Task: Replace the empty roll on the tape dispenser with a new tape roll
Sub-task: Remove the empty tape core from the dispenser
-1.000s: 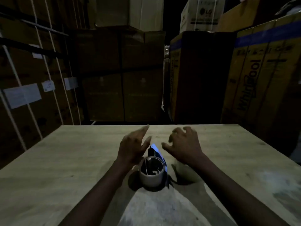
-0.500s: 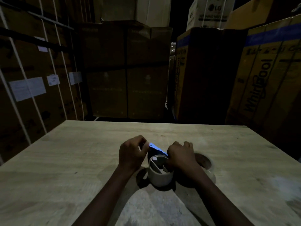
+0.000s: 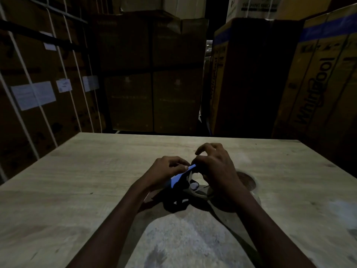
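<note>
Left hand [image 3: 170, 170] is closed on the blue dispenser [image 3: 179, 177], raised just above the table [image 3: 77, 180]. Right hand [image 3: 216, 171] covers the empty roll [image 3: 195, 187] on the dispenser; thumb and index are curled, and its grip cannot be determined. New roll [image 3: 248, 181] lies on the table just beside the right hand.

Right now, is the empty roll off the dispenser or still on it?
Still on. The empty roll sits on the tape dispenser, gripped by the left hand; the right hand covers part of it.
</note>
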`<action>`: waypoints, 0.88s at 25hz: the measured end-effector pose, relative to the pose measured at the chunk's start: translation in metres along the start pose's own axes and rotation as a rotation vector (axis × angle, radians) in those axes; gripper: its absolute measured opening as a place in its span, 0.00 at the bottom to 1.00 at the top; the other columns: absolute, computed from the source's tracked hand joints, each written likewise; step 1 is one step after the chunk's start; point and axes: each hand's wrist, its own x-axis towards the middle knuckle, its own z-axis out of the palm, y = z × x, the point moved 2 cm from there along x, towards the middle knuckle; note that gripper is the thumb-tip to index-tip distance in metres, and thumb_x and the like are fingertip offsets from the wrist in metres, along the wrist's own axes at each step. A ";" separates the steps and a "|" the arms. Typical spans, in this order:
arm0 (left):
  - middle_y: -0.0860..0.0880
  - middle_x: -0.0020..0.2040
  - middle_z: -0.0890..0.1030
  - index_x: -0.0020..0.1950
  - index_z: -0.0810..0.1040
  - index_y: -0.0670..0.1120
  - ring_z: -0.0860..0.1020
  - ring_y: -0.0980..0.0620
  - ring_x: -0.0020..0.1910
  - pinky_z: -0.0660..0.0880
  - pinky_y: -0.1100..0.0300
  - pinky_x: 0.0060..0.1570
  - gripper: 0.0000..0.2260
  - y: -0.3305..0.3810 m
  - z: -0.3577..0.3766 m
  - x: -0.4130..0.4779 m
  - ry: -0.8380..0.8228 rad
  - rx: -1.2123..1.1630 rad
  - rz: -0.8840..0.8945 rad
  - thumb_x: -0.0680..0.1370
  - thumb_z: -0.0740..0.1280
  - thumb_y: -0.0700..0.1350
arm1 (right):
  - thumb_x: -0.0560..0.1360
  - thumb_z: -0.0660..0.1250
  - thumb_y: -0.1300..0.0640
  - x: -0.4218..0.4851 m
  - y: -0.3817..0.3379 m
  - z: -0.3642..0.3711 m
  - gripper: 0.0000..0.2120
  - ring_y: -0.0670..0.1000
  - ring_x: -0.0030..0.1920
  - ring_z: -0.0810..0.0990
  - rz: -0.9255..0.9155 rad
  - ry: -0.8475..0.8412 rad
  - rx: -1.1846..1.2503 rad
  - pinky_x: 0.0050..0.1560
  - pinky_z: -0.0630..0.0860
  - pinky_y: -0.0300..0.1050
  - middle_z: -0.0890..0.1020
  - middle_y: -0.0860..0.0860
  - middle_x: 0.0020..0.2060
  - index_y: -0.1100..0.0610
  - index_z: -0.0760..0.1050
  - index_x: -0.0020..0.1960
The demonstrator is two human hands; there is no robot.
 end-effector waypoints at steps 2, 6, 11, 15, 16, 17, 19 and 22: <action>0.54 0.54 0.80 0.59 0.80 0.51 0.76 0.60 0.51 0.72 0.62 0.45 0.11 0.000 -0.001 -0.001 -0.046 -0.035 -0.036 0.77 0.66 0.47 | 0.64 0.77 0.59 0.000 0.001 0.001 0.09 0.56 0.55 0.75 -0.015 0.018 0.030 0.37 0.74 0.44 0.80 0.52 0.50 0.51 0.81 0.42; 0.55 0.49 0.80 0.59 0.80 0.49 0.77 0.62 0.46 0.73 0.66 0.41 0.12 -0.002 -0.003 -0.002 -0.092 -0.081 -0.072 0.76 0.67 0.45 | 0.67 0.75 0.58 -0.001 -0.002 0.001 0.07 0.53 0.49 0.77 -0.054 0.031 0.095 0.29 0.77 0.45 0.79 0.53 0.50 0.51 0.80 0.44; 0.56 0.31 0.82 0.41 0.83 0.49 0.77 0.62 0.30 0.71 0.71 0.32 0.05 -0.009 -0.003 0.001 -0.051 -0.157 -0.064 0.75 0.69 0.44 | 0.67 0.74 0.59 0.003 0.004 0.002 0.12 0.48 0.43 0.80 0.032 0.072 0.322 0.39 0.80 0.46 0.78 0.51 0.50 0.53 0.78 0.50; 0.51 0.32 0.81 0.36 0.81 0.47 0.77 0.54 0.31 0.71 0.66 0.34 0.09 -0.015 -0.002 0.003 0.058 -0.295 -0.100 0.75 0.69 0.46 | 0.68 0.72 0.65 0.004 0.011 0.002 0.18 0.46 0.44 0.79 0.174 0.182 0.424 0.43 0.81 0.45 0.80 0.54 0.50 0.55 0.75 0.56; 0.47 0.35 0.81 0.35 0.81 0.47 0.77 0.50 0.34 0.72 0.61 0.36 0.09 -0.017 -0.002 0.004 0.088 -0.325 -0.098 0.73 0.70 0.50 | 0.68 0.71 0.66 0.004 0.012 0.003 0.19 0.47 0.43 0.80 0.186 0.186 0.422 0.42 0.81 0.45 0.81 0.54 0.48 0.54 0.75 0.57; 0.43 0.36 0.80 0.33 0.82 0.47 0.77 0.46 0.36 0.72 0.56 0.39 0.10 -0.017 -0.002 0.004 0.109 -0.360 -0.102 0.69 0.72 0.53 | 0.68 0.71 0.66 0.004 0.012 0.003 0.20 0.48 0.42 0.80 0.195 0.184 0.419 0.42 0.81 0.46 0.82 0.54 0.47 0.54 0.75 0.58; 0.39 0.39 0.80 0.33 0.83 0.47 0.78 0.43 0.37 0.73 0.53 0.42 0.10 -0.017 -0.002 0.005 0.147 -0.455 -0.136 0.68 0.71 0.53 | 0.68 0.71 0.65 0.003 0.012 0.005 0.21 0.48 0.41 0.81 0.218 0.178 0.415 0.43 0.81 0.47 0.83 0.53 0.46 0.54 0.74 0.60; 0.41 0.39 0.81 0.40 0.81 0.43 0.81 0.50 0.31 0.76 0.64 0.32 0.08 -0.015 -0.002 0.001 0.224 -0.598 -0.222 0.76 0.66 0.45 | 0.70 0.72 0.62 0.001 0.014 0.006 0.19 0.46 0.39 0.80 0.263 0.168 0.393 0.42 0.81 0.45 0.82 0.53 0.48 0.53 0.74 0.59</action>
